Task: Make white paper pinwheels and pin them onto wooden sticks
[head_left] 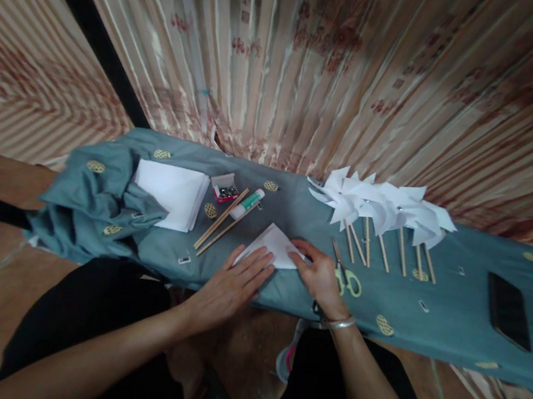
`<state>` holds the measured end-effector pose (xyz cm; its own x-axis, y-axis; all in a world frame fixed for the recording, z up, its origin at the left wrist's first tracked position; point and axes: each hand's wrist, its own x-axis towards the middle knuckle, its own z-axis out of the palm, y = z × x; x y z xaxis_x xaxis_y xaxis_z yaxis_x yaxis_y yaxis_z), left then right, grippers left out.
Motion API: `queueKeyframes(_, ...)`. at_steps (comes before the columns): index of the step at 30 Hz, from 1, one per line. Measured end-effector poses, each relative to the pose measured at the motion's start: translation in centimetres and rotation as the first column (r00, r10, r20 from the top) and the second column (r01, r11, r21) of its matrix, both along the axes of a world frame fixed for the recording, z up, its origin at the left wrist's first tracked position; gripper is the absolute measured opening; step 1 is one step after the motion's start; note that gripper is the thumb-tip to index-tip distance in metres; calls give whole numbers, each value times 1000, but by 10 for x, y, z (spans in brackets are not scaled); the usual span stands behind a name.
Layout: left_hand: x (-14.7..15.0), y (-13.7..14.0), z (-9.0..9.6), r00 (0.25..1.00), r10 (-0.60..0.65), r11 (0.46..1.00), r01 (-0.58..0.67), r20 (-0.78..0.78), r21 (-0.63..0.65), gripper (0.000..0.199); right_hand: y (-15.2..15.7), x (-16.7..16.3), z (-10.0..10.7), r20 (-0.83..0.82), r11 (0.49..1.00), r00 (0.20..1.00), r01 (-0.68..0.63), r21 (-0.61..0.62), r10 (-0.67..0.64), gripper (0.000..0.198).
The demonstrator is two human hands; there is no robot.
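A sheet of white paper, folded to a triangle [271,243], lies near the front edge of the cloth-covered bench with its point facing away from me. My left hand [231,286] rests flat on its left part, fingers stretched out. At the right corner, my right hand [319,276] grips the paper between thumb and forefinger; the other fingers are partly hidden. Close to that hand lie scissors [348,282] with light green handles. Left of the paper are wooden sticks [221,219], a glue stick [248,203] and a small open box of metal pins [225,189].
A stack of white paper [171,191] lies on the left by bunched cloth [94,199]. Several white paper pinwheels [381,207] on sticks lie at the back right. A black phone [509,311] is farther right. A pleated curtain [288,61] hangs behind the bench.
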<state>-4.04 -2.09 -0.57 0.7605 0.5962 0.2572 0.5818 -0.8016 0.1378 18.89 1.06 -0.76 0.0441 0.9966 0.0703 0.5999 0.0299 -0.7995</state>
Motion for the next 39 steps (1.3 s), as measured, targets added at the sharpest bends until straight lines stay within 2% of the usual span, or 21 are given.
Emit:
queueKeyframes(9,1,0,-9,999,-25,989,29,32,-148,66,6,-4,-1,66,998,997,36,59,-40,31)
queueKeyframes(30,1,3,-12,999,-31,989,33,20,-141,68,6,-7,-3,173,995,984,12,100,-30,31)
queueKeyframes(39,2,3,-9,999,-31,990,26,-34,-139,69,0,-10,-6,349,982,937,-52,182,-15,33)
